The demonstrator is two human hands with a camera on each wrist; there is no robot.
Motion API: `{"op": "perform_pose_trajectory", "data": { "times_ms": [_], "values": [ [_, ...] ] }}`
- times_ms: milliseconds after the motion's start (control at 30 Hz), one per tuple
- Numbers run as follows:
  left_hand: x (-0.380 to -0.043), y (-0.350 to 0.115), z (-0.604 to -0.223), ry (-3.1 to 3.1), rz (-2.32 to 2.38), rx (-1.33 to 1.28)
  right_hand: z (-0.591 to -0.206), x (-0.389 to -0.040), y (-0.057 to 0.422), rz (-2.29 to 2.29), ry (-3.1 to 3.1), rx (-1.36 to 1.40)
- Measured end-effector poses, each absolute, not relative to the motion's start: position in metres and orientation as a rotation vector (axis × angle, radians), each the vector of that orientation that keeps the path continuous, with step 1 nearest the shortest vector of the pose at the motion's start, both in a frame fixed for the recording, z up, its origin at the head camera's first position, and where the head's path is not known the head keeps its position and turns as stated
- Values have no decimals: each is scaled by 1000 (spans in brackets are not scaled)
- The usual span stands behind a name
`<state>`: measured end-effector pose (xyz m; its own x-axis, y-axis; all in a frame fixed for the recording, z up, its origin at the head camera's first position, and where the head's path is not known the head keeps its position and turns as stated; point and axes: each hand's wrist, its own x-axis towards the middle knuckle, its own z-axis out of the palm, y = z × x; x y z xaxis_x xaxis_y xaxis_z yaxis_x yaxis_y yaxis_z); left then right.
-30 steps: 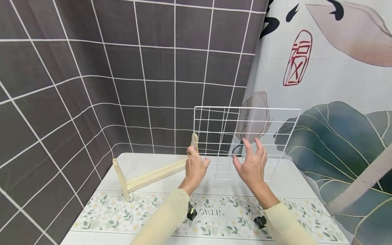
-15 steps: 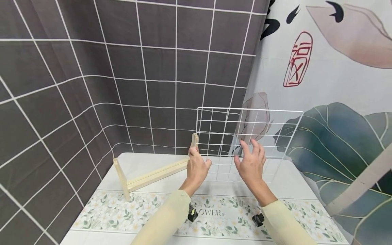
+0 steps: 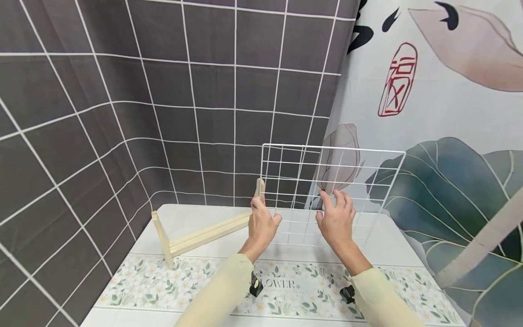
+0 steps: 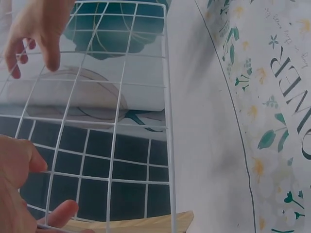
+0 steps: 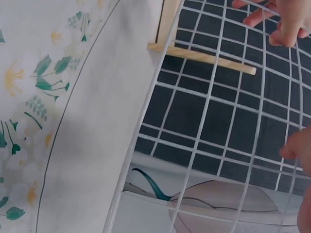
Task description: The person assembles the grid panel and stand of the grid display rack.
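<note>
A white wire grid panel [image 3: 335, 148] stands tilted over the table. My left hand [image 3: 262, 225] grips it near its left edge, its thumb [image 4: 36, 162] in front and fingers reaching behind the wires. My right hand [image 3: 337, 220] holds the wires toward the middle, with curved fingers and the thumb [image 5: 291, 148] facing the grid. The fingertips are partly hidden. Close to my left hand is one end post [image 3: 259, 186] of a pale wooden stand [image 3: 212, 234]. Its grooved crossbar runs left to a second upright post [image 3: 162, 238].
The white table [image 3: 184, 215] carries a floral band [image 3: 151, 281] with printed lettering. A dark curtain [image 3: 208, 81] with white squares hangs behind and to the left. A pale curtain [image 3: 367, 100] with painted leaves hangs on the right. Black devices [image 3: 347, 294] sit at both wrists.
The panel has shifted slightly right and its lower edge slightly down. My right hand's fingers have drawn in closer to the thumb at the wires. The wooden stand has stayed in place.
</note>
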<state>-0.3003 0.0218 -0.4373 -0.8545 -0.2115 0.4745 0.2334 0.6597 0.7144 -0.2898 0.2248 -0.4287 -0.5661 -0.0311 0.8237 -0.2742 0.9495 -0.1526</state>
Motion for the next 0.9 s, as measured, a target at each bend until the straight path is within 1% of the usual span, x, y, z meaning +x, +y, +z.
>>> {"op": "perform_pose_trajectory", "data": {
  "times_ms": [333, 600, 767, 900],
  "values": [
    [-298, 18, -438, -2418, -1123, -161, -429, -295, 238, 348, -2057, 266],
    [-295, 1, -434, -2440, -1142, -282, -421, -294, 243, 351, -2032, 264],
    [-297, -17, -430, -2394, -1138, -237, -418, -294, 243, 379, -2059, 229],
    [-300, -37, -421, -2363, -1154, -127, -416, -294, 244, 385, -2062, 226]
  ]
}}
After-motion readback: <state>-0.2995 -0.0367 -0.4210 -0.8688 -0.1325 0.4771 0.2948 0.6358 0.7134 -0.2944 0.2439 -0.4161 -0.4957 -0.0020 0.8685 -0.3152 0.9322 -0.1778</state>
